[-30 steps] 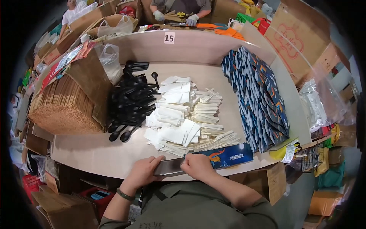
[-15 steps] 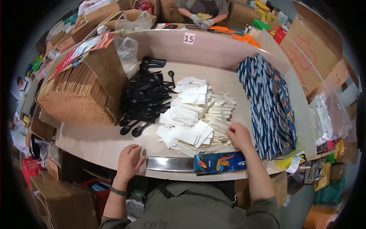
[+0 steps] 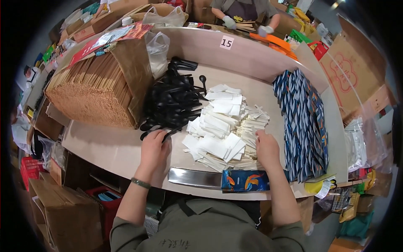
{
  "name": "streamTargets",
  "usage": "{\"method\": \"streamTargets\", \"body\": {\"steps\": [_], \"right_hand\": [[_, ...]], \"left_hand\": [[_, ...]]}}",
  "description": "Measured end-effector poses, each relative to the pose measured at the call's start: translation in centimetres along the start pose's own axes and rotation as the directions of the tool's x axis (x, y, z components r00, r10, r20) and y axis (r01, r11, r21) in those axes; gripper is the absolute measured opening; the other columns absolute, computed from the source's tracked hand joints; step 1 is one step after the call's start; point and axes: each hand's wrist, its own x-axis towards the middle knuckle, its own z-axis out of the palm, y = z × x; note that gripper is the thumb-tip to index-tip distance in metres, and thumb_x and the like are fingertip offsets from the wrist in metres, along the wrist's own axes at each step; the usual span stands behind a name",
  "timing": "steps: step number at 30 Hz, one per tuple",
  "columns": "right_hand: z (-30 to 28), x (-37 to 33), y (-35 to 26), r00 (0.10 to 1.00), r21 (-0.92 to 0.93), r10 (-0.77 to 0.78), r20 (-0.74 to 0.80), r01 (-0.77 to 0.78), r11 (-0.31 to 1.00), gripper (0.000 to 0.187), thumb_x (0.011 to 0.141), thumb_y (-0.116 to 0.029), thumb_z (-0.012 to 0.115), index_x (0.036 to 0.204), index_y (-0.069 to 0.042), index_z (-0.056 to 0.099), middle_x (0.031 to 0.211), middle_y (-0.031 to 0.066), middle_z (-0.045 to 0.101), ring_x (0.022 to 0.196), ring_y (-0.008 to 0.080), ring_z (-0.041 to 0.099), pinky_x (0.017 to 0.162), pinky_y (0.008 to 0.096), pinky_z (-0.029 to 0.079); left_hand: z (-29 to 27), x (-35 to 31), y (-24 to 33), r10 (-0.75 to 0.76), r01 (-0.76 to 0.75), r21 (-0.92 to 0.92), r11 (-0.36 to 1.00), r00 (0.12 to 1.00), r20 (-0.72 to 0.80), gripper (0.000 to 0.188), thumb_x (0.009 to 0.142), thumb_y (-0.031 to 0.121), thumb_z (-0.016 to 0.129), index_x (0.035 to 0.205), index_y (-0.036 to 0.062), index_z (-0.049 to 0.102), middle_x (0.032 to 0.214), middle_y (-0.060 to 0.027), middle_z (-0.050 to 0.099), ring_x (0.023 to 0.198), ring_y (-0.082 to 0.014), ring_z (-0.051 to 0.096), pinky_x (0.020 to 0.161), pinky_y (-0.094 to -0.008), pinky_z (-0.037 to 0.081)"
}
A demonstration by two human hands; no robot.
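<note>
My left hand (image 3: 154,152) is at the near edge of a pile of black plastic spoons (image 3: 174,96), its fingers closed on one black spoon (image 3: 171,133). My right hand (image 3: 268,150) has its fingers pinched together at the right side of a heap of thin pale sticks (image 3: 257,119). Whatever lies between those fingertips is hidden. White folded paper packets (image 3: 222,122) are heaped between the spoons and the sticks. In front of me, a blue printed pouch (image 3: 245,180) with orange fish lies at the right end of a shiny metal strip (image 3: 194,177).
A tall stack of brown cardboard pieces (image 3: 92,90) stands at the left. Rows of blue pouches (image 3: 304,126) overlap along the right side. A low partition (image 3: 197,44) closes the table's far side. Beyond it, a co-worker's gloved hands (image 3: 229,22) handle sticks.
My left hand has moved forward from the table's front edge to the spoons and closed on one. My right hand stays by the sticks. The view has shifted slightly.
</note>
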Motion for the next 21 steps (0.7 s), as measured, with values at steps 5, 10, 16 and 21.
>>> {"method": "streamTargets", "body": {"steps": [5, 10, 16, 21], "right_hand": [[0.5, -0.4, -4.0, 0.969, 0.350, -0.236, -0.078, 0.248, 0.903, 0.006, 0.084, -0.010, 0.068, 0.087, -0.007, 0.073, 0.090, 0.0134, 0.069, 0.088, 0.0334, 0.064, 0.079, 0.0416, 0.051], [4.8, -1.9, -7.2, 0.849, 0.039, -0.528, 0.002, 0.527, 0.849, 0.003, 0.075, -0.008, 0.068, 0.073, -0.006, 0.065, 0.085, 0.0100, 0.063, 0.087, 0.0323, 0.061, 0.077, 0.0415, 0.050], [6.0, -0.1, -7.1, 0.865, 0.035, -0.490, 0.107, 0.489, 0.872, 0.005, 0.079, -0.011, 0.064, 0.076, -0.006, 0.063, 0.083, 0.0127, 0.063, 0.080, 0.0336, 0.063, 0.069, 0.0454, 0.052], [2.0, -2.2, -8.5, 0.903, 0.276, -0.415, 0.114, 0.372, 0.886, 0.005, 0.081, -0.015, 0.066, 0.081, -0.011, 0.066, 0.082, 0.0106, 0.062, 0.081, 0.0312, 0.063, 0.068, 0.0432, 0.052]], "left_hand": [[0.9, 0.6, 0.2, -0.107, 0.098, 0.072, 0.993, 0.986, 0.127, 0.018, 0.084, 0.008, 0.067, 0.102, 0.0045, 0.069, 0.101, -0.0150, 0.066, 0.092, -0.0374, 0.063, 0.081, -0.0446, 0.051], [0.9, -0.5, 0.4, -0.132, 0.129, 0.034, 0.991, 0.985, 0.106, 0.016, 0.085, 0.008, 0.065, 0.101, 0.0057, 0.068, 0.099, -0.0135, 0.066, 0.092, -0.0368, 0.064, 0.078, -0.0438, 0.052], [-0.9, -2.9, 0.7, -0.222, 0.230, -0.109, 0.967, 0.971, 0.085, 0.027, 0.085, 0.001, 0.066, 0.112, 0.0038, 0.067, 0.100, -0.0158, 0.067, 0.093, -0.0354, 0.066, 0.080, -0.0375, 0.053], [-2.2, -5.6, -0.4, -0.337, 0.332, -0.284, 0.900, 0.941, 0.034, 0.023, 0.091, 0.001, 0.065, 0.114, -0.0004, 0.068, 0.094, -0.0132, 0.066, 0.087, -0.0227, 0.066, 0.079, -0.0302, 0.051]]}}
